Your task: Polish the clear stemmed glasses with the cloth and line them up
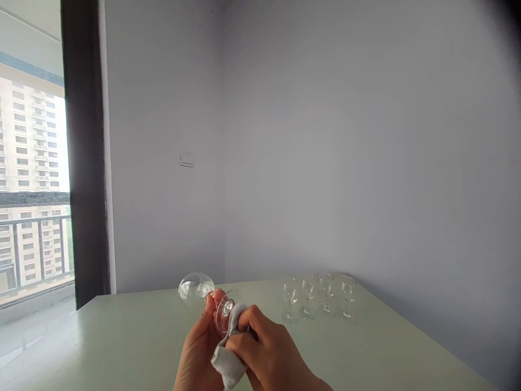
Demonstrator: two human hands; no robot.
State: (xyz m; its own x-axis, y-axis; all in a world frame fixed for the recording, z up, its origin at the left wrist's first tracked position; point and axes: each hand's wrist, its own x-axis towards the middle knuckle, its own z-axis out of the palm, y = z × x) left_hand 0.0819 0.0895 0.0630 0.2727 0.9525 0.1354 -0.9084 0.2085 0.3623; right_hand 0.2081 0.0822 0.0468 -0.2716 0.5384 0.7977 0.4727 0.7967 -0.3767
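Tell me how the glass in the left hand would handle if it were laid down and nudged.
The glass is probably fragile, as its clear walls look thin. On its side it would likely roll, being round at both ends. Its smooth surface may slip too, though the left hand has it near the stem.

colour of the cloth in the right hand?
Light grey: the cloth shows best in the head view.

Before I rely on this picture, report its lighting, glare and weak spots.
In the head view, daylight from the left washes out the pale high-rise building and glares on the pale green tabletop; the clear glass goblet in the left hand catches white highlights; four upright clear goblets have faint edges; the top right corner is dark.
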